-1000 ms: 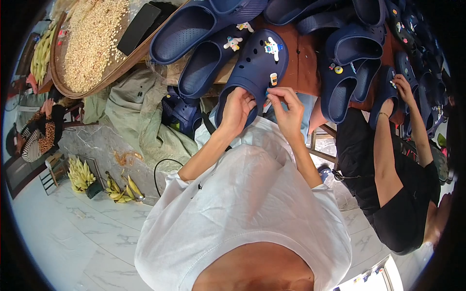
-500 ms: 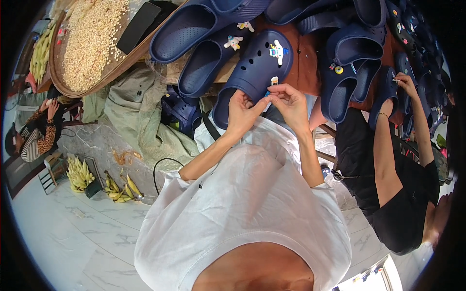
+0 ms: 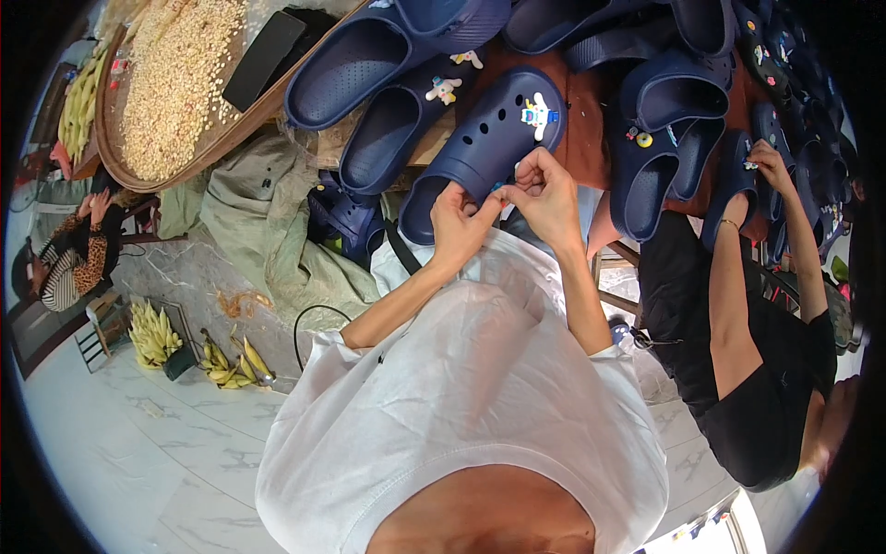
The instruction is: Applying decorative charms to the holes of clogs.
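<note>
left hand (image 3: 459, 220): fingers pinched on the near edge of the navy clog (image 3: 484, 148), beside the right hand.
right hand (image 3: 546, 189): fingertips closed on the same edge; what is pinched is too small to tell.
navy clog: on the brown table (image 3: 581, 111), white figure charm (image 3: 536, 114) on its toe.
neighbours: more navy clogs; round tray of grain (image 3: 175, 88), far left.
co-worker's hand (image 3: 768, 162): on another clog, right.

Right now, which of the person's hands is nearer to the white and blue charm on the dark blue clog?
The right. The right hand is just below the charm on the clog; the left hand is lower, toward the heel.
</note>
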Motion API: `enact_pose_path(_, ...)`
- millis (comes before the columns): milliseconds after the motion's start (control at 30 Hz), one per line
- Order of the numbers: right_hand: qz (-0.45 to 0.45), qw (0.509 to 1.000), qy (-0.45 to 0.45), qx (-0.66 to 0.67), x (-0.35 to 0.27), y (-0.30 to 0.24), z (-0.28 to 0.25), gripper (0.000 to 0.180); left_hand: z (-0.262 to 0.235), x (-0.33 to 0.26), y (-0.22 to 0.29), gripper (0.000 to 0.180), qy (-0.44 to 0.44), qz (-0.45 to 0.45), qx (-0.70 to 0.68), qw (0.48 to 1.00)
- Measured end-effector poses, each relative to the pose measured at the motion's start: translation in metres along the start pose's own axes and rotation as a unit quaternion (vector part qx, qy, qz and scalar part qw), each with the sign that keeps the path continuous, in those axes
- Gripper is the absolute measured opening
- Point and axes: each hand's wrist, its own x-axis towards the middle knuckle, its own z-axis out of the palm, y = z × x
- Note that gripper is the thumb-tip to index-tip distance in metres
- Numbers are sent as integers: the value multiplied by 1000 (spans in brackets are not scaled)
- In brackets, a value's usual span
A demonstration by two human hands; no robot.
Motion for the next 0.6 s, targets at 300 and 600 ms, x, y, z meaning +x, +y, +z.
enact_pose_path(300,-32,997,12,75,-9,17,2,18,5,7,12,30,-29,1,-17,999)
enact_pose_path(600,-89,985,147,13,22,-2,-20,12,4,12,21,41,-61,-24,-73,995)
